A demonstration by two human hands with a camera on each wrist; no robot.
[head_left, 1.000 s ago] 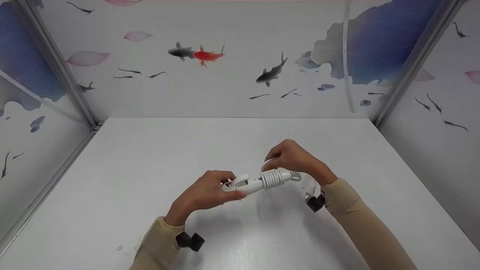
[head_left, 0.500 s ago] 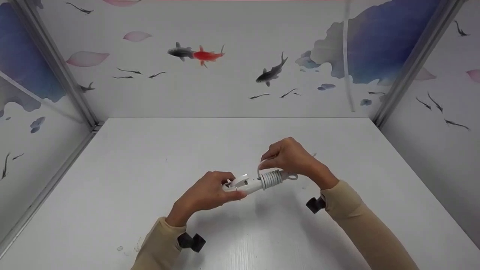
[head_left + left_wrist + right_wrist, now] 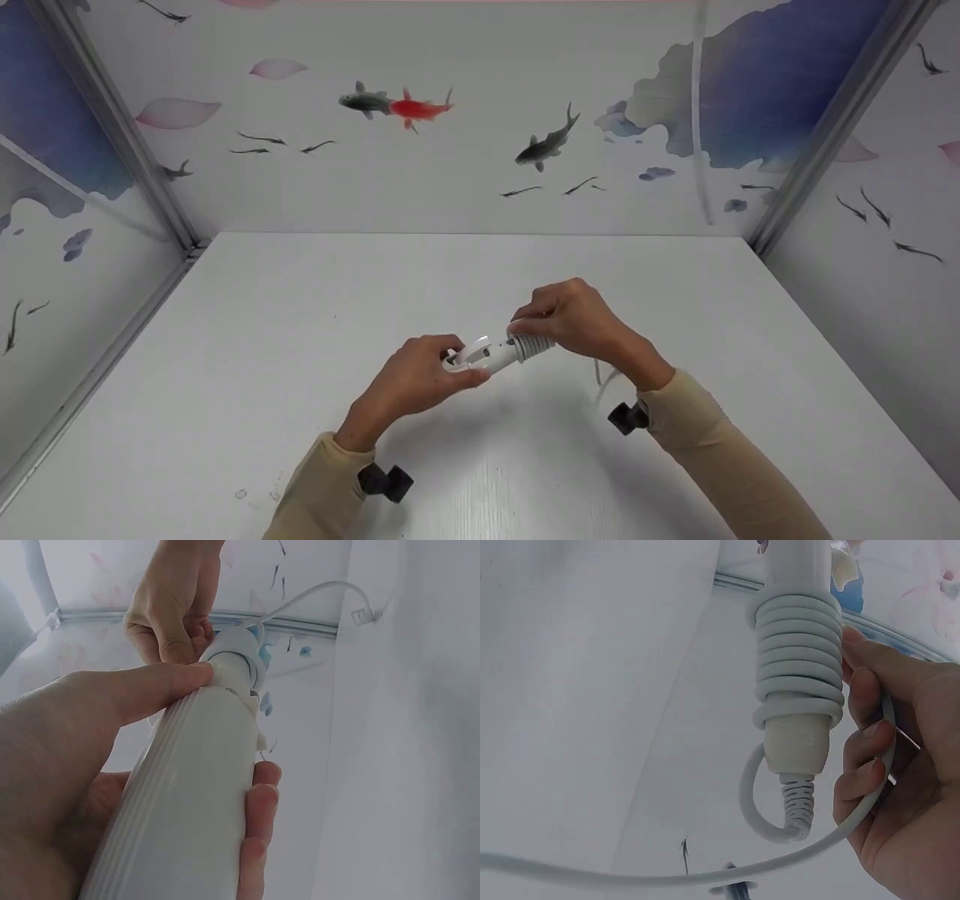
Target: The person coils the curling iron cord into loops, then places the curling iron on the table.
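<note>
A white curling iron (image 3: 501,360) is held at a slant above the table. My left hand (image 3: 416,379) grips its body, thumb along the near side; in the left wrist view the ribbed casing (image 3: 187,795) lies between thumb and fingers. Several turns of its white cord (image 3: 799,652) wrap the handle end. My right hand (image 3: 581,319) pinches the running cord close to the coils. In the right wrist view that cord passes across the curled fingers (image 3: 866,739). A small loop leaves the ribbed cord collar (image 3: 799,802). In the left wrist view a plug (image 3: 364,616) hangs at the cord's end.
The white table (image 3: 300,300) lies beneath both hands. Panels printed with fish and petals (image 3: 420,172) enclose it at the back and sides, with metal posts (image 3: 825,127) in the corners. Free cord (image 3: 598,373) dangles below my right wrist.
My right hand has circled the handle with the cord and now covers part of the coils. The loose cord swings below the right wrist. My left hand keeps its grip.
</note>
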